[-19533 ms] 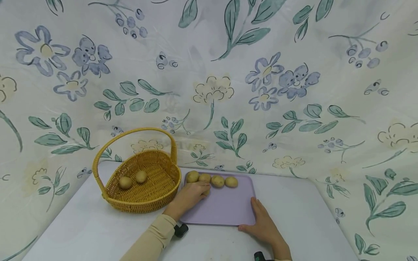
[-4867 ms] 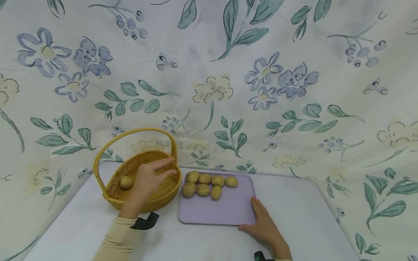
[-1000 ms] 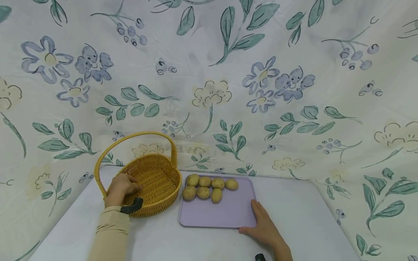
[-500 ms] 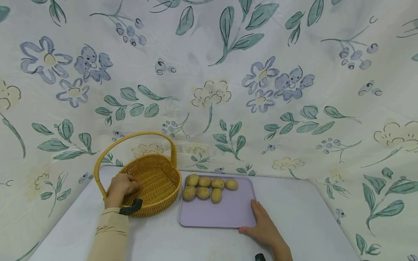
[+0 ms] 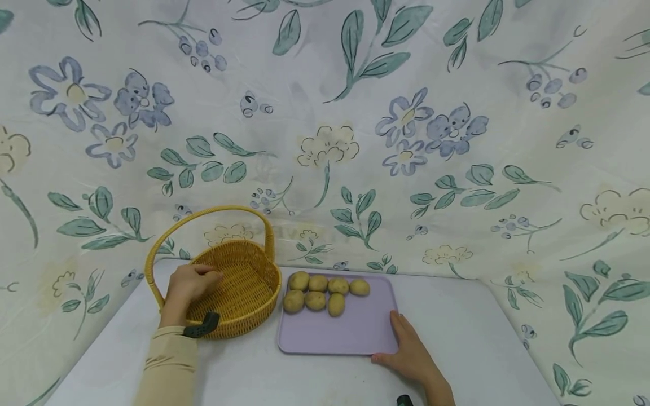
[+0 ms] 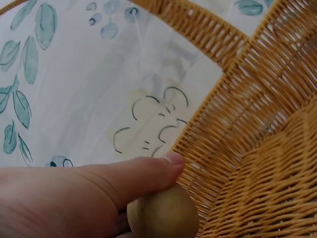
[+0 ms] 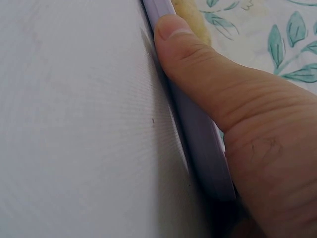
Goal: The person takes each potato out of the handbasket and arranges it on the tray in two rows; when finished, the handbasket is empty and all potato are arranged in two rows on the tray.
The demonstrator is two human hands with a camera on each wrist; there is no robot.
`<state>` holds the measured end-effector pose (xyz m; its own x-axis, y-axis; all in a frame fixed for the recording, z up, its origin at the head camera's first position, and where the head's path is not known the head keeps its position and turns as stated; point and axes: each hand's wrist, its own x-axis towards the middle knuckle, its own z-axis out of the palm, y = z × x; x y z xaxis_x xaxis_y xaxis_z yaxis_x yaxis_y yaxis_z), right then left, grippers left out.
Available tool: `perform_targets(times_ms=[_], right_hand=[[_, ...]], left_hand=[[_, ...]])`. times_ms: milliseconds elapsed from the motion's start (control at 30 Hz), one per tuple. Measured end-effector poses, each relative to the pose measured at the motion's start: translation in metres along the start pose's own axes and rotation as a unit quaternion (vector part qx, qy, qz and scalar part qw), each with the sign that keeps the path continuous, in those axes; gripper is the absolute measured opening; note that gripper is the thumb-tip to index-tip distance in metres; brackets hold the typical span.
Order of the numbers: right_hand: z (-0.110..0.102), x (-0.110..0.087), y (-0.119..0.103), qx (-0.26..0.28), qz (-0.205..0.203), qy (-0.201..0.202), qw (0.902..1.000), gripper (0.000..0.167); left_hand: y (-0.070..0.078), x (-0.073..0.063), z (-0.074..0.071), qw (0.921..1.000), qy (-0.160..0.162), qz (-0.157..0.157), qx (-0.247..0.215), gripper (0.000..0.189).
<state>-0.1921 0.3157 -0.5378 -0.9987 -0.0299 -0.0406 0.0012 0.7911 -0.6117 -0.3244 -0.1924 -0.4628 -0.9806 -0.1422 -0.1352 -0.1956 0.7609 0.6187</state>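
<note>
Inside the yellow wicker basket (image 5: 249, 282), at its left side, my left hand (image 5: 190, 285) holds a potato. The left wrist view shows the thumb lying over this round potato (image 6: 166, 215), close to the woven wall; the other fingers are mostly hidden. On the lilac tray (image 5: 355, 332), right of the basket, several potatoes (image 5: 316, 300) lie in two rows at the back left. My right hand (image 5: 413, 352) rests at the tray's front right corner, its fingers along the right edge and the thumb (image 7: 193, 59) against the front rim.
The basket's tall arched handle (image 5: 218, 208) rises over the opening and spans it above the left hand. A white table (image 5: 457, 316) carries everything, and a floral cloth (image 5: 325, 113) hangs behind it.
Earlier, my left hand placed potatoes on the tray, then came back over the basket with its fingers spread. It reached down to the potato at left and has since risen slightly. My right hand stayed.
</note>
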Motion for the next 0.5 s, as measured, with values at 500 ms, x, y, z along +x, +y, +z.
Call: perform_targets(times_ms=[500], right_hand=[[0.000, 0.002, 0.002, -0.008, 0.000, 0.000, 1.0000, 0.127]], left_hand=[[0.023, -0.018, -0.011, 0.9912, 0.024, -0.017, -0.129, 0.077]])
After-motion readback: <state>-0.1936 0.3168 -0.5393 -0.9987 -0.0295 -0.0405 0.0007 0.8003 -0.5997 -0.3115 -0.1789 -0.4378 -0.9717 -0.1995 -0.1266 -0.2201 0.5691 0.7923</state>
